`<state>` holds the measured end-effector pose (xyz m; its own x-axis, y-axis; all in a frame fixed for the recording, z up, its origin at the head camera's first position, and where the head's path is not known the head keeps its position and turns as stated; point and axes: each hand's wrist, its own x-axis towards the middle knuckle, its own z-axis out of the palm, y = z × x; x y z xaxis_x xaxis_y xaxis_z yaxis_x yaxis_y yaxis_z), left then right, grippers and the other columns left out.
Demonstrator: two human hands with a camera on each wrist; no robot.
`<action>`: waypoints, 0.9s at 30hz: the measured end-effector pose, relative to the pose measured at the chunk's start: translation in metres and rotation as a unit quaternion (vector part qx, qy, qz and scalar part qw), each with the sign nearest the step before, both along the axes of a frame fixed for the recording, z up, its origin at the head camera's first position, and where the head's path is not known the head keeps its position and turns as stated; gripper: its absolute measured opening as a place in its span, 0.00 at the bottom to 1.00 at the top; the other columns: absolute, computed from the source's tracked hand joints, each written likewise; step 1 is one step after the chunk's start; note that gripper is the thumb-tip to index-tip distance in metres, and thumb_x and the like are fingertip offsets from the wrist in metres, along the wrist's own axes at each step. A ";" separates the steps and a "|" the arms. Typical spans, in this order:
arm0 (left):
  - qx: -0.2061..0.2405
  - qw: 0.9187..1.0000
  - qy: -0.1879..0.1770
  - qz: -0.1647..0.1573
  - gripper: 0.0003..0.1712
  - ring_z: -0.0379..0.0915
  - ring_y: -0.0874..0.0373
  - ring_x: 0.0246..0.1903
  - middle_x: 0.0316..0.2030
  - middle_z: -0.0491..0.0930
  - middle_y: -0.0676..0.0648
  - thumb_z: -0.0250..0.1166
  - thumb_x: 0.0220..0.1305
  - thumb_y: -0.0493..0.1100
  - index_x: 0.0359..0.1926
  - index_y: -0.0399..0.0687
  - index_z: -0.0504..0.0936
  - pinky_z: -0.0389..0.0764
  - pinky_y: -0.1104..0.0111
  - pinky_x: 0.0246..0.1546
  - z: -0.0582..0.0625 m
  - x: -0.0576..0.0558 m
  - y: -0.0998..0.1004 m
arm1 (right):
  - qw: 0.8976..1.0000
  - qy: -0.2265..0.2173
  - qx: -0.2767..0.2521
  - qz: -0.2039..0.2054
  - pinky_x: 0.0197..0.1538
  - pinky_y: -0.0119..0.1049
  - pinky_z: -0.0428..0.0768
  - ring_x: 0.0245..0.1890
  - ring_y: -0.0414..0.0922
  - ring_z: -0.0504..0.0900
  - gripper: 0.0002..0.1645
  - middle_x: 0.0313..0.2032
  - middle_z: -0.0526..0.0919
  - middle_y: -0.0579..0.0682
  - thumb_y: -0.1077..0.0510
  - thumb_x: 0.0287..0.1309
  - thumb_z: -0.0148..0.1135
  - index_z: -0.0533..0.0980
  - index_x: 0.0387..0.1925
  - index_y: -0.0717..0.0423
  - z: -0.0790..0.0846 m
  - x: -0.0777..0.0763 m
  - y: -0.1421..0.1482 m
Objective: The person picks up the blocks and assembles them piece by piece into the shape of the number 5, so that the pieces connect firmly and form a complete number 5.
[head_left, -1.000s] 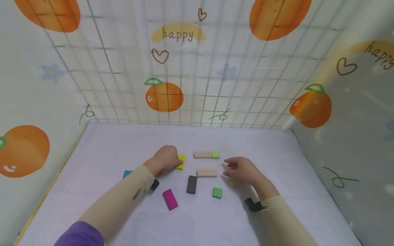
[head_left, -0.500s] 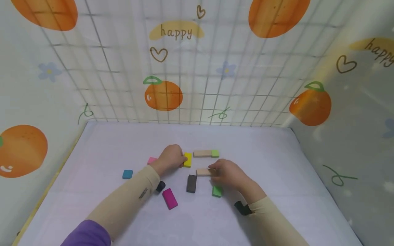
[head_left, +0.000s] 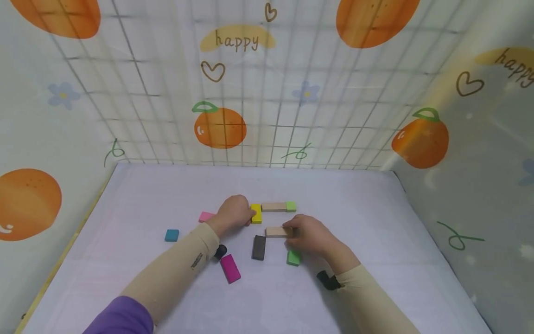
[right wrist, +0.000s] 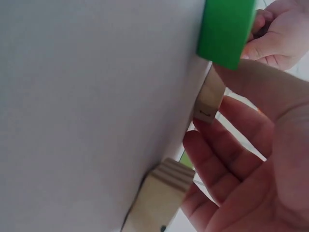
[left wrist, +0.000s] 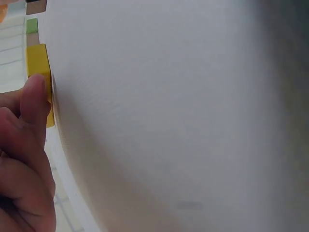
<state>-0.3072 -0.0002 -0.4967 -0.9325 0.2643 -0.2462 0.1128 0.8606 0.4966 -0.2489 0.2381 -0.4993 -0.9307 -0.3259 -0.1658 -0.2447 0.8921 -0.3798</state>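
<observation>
My left hand (head_left: 232, 212) pinches a yellow block (head_left: 256, 214), its thumb laid against the side in the left wrist view. The block stands at the left end of a plain wooden block (head_left: 274, 207), whose right end meets a light green block (head_left: 291, 207). My right hand (head_left: 313, 236) holds the right end of a second plain wooden block (head_left: 275, 232), nearer to me. In the right wrist view, thumb and fingers lie on either side of this wooden block (right wrist: 210, 96). A green block (head_left: 294, 258) sits just below that hand.
Close by lie a dark grey block (head_left: 259, 247) and a magenta block (head_left: 231, 268). Farther left are a blue block (head_left: 172, 235) and a pink block (head_left: 206, 216), partly behind the left hand. Another wooden block (right wrist: 154, 203) shows in the right wrist view. A printed curtain (head_left: 333, 134) hangs behind.
The left hand has slid the yellow block right, up to the far wooden block. My right hand has moved left from bare tabletop and taken hold of the nearer wooden block.
</observation>
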 end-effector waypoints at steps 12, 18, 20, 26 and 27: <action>-0.006 1.000 0.012 -0.005 0.24 0.73 0.58 0.18 0.10 0.77 0.53 0.63 0.70 0.50 0.17 0.48 0.81 0.69 0.67 0.30 -0.005 -0.001 0.003 | 0.999 0.030 0.011 0.023 0.54 0.46 0.81 0.45 0.43 0.83 0.20 0.43 0.87 0.46 0.61 0.53 0.74 0.85 0.50 0.54 -0.003 0.000 0.001; -0.014 1.000 0.016 -0.008 0.25 0.72 0.58 0.18 0.09 0.75 0.53 0.63 0.70 0.51 0.16 0.47 0.81 0.69 0.67 0.29 -0.005 -0.002 0.004 | 0.999 0.028 0.010 0.017 0.55 0.46 0.80 0.46 0.43 0.83 0.20 0.45 0.87 0.46 0.60 0.53 0.74 0.85 0.51 0.53 -0.003 0.000 0.001; -0.013 1.000 0.016 -0.006 0.24 0.73 0.58 0.18 0.09 0.75 0.53 0.63 0.70 0.51 0.16 0.47 0.81 0.69 0.67 0.29 -0.003 -0.002 0.004 | 0.999 0.028 0.010 0.015 0.56 0.46 0.80 0.46 0.42 0.83 0.21 0.45 0.87 0.45 0.60 0.53 0.74 0.85 0.51 0.53 -0.003 -0.001 0.001; -0.021 0.999 0.024 -0.002 0.23 0.74 0.58 0.20 0.10 0.75 0.53 0.64 0.70 0.50 0.17 0.47 0.80 0.69 0.68 0.29 -0.002 -0.002 0.005 | 1.000 0.024 0.009 0.014 0.56 0.46 0.80 0.46 0.42 0.82 0.21 0.45 0.87 0.45 0.60 0.53 0.75 0.85 0.51 0.53 -0.002 -0.002 0.002; -0.023 0.999 0.025 -0.002 0.23 0.74 0.58 0.19 0.10 0.75 0.53 0.64 0.70 0.50 0.18 0.48 0.79 0.69 0.68 0.29 -0.002 -0.002 0.005 | 0.999 0.026 0.010 0.017 0.55 0.46 0.80 0.45 0.42 0.82 0.21 0.44 0.87 0.46 0.60 0.53 0.75 0.85 0.51 0.53 -0.002 -0.002 0.002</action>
<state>-0.3095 0.0052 -0.4990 -0.9431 0.2569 -0.2113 0.1394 0.8821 0.4499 -0.2507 0.2400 -0.5014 -0.9263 -0.3556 -0.1243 -0.2948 0.8898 -0.3483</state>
